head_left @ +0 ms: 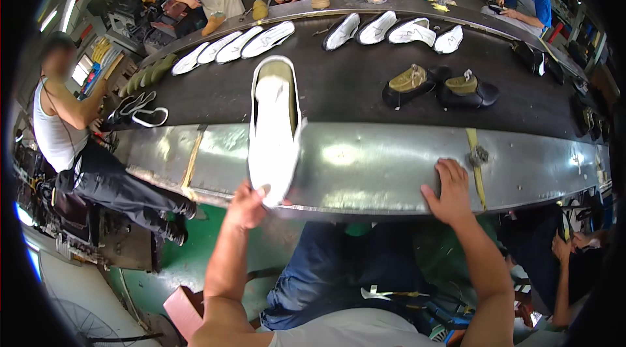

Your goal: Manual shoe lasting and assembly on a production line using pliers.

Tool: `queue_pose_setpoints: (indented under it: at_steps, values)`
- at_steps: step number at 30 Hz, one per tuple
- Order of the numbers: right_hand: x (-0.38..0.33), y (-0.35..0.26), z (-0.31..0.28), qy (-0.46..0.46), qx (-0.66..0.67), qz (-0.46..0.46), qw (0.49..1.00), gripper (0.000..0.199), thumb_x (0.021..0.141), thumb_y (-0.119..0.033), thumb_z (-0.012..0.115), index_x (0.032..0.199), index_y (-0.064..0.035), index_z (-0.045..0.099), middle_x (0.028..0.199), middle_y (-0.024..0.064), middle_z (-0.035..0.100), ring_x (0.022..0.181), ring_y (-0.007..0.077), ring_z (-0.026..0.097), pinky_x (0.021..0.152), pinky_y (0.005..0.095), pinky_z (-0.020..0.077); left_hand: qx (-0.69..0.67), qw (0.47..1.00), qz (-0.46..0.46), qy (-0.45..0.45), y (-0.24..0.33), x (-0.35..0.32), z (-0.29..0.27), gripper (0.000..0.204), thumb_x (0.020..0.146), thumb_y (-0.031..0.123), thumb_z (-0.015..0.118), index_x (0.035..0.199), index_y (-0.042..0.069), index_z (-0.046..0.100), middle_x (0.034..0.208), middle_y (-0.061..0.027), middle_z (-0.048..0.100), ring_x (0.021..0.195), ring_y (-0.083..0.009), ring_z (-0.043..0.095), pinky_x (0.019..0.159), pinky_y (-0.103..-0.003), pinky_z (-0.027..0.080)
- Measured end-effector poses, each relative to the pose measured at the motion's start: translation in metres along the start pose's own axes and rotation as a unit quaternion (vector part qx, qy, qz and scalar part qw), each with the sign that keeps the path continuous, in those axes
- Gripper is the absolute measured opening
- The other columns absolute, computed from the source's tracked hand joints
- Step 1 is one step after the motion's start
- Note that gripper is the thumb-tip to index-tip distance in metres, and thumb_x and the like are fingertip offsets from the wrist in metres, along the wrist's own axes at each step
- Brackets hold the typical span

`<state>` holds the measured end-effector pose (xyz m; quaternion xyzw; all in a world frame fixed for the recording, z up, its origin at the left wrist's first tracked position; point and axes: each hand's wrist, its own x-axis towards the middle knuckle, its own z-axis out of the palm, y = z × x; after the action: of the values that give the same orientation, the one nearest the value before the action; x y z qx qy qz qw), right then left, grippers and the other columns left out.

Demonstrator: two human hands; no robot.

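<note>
White shoe upper pinched at its near end by left hand fingers, long axis running straight away from them across the metal counter edge onto the dark belt. Right hand well off to the side, fingers spread flat on the counter, holding nothing. Left fingertips mostly hidden under the shoe; inside of the upper hard to make out.

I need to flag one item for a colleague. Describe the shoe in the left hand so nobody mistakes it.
Find the metal ledge fronting the dark conveyor belt. Lying across it is a white shoe, its heel in the left hand. Unlike the other shoes, it is larger and nearest.
</note>
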<state>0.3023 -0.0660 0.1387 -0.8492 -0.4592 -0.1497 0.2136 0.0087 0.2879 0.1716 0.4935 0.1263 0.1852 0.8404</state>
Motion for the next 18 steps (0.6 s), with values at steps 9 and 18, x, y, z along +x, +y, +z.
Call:
queue_pose_setpoints:
  at_steps: [9,18]
  values:
    - [-0.084,-0.063,-0.041,0.055,0.285,0.005,0.957,0.036,0.091,-0.008,0.063,0.126,-0.0020,0.059,0.128,0.0188,0.059,0.115,0.0350,0.059,0.093,0.0376,0.0494,0.154,0.970,-0.161,-0.097,-0.109,-0.162,0.089,0.093,0.078,0.018,0.082,0.152,-0.005,0.030,0.142,-0.0159,0.052,0.131,-0.0215,0.049,0.113,-0.036,0.035]
    - [-0.225,-0.095,-0.013,-0.203,0.241,-0.106,0.943,0.044,0.087,-0.016,0.069,0.129,-0.0062,0.059,0.135,0.0120,0.053,0.132,0.0328,0.045,0.107,0.0476,0.0356,0.358,0.857,-0.302,-0.215,-0.176,-0.186,0.094,0.101,0.077,0.028,0.084,0.155,-0.001,0.027,0.145,-0.0232,0.049,0.133,-0.0269,0.049,0.113,-0.033,0.036]
